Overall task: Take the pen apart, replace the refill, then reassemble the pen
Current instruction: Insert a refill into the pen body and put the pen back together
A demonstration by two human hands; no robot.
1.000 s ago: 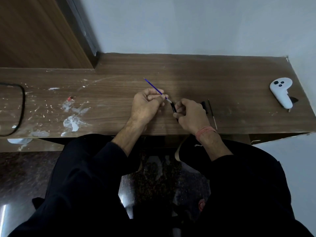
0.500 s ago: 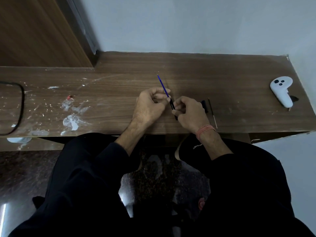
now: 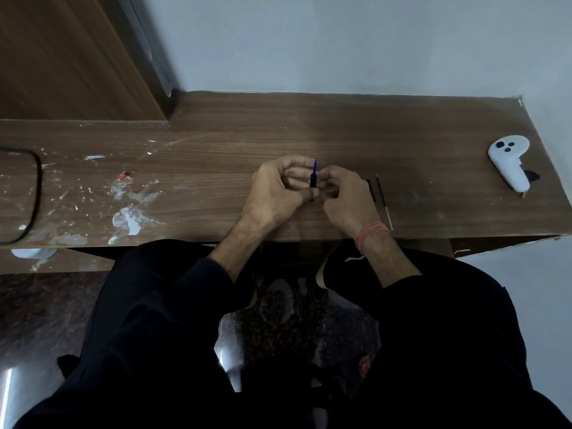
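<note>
A black pen barrel stands nearly upright over the wooden table, pinched between both hands. A short blue refill end sticks out of its top; the rest sits inside the barrel. My left hand grips from the left, thumb against the barrel's lower end. My right hand closes on it from the right, its fingertips touching the barrel. Just right of my right hand lie a black pen part and a thin spare refill.
A white controller lies at the table's far right, near the edge. White paint smears and a small red scrap mark the left part. A black cable loops at the far left. A wooden panel rises behind.
The blue refill swung from slanting up-left to upright and slid down into the black barrel, so only a short end shows. Both hands closed in together around the barrel.
</note>
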